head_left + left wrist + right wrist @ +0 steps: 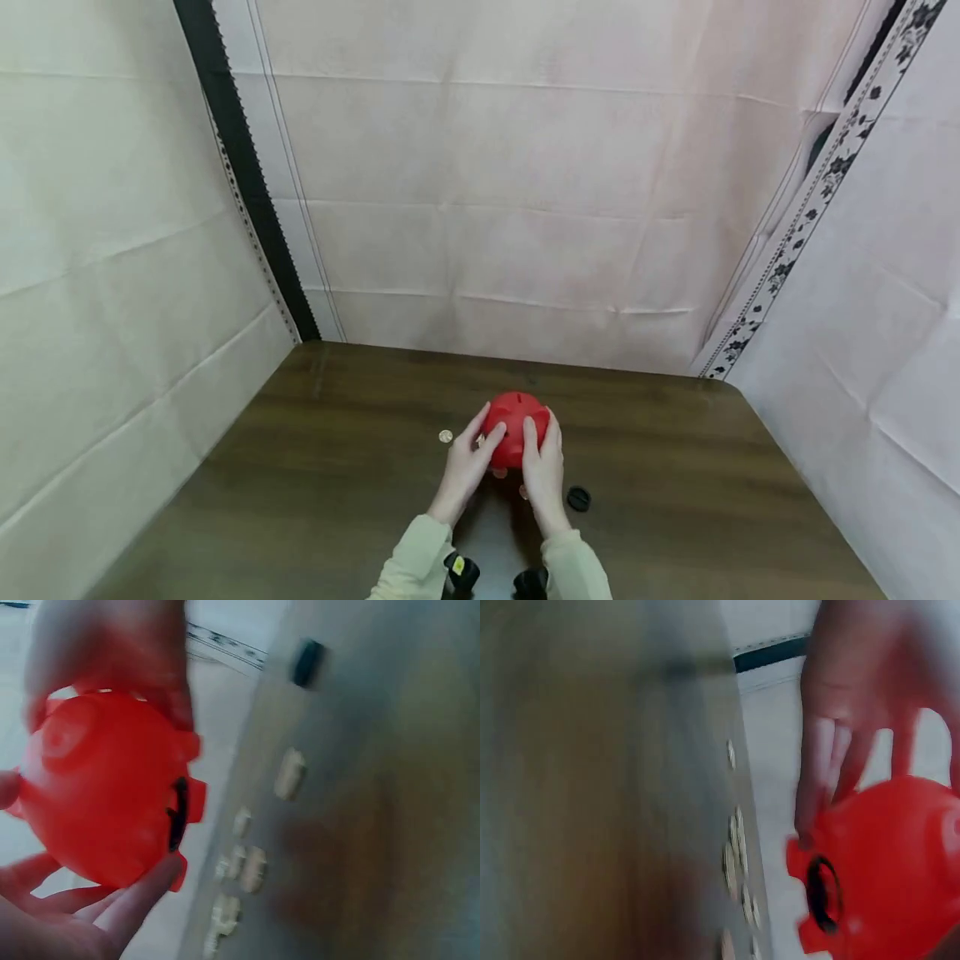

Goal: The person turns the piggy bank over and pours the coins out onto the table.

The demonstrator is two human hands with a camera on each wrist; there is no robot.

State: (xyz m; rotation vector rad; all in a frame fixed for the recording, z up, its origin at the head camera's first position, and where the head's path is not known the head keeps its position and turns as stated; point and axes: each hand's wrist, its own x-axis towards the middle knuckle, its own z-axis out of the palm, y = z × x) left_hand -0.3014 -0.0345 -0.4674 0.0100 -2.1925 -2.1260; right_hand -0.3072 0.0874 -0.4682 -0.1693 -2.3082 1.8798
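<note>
Both hands hold a red piggy bank (516, 429) over the wooden table. My left hand (467, 462) grips its left side and my right hand (545, 468) its right side, thumbs toward me. A dark slot shows on its top in the head view. In the left wrist view the round snout (64, 742) faces the camera, and left fingers (142, 900) reach under the body. The dark round hole (823, 894) in its belly faces the table in the right wrist view. Several coins (446, 436) lie on the table below and around it.
A round black plug (578, 498) lies on the table (675, 500) to the right of my right wrist. White cloth walls (480, 208) stand behind the table and at both sides. Both wrists wear black cameras (462, 572).
</note>
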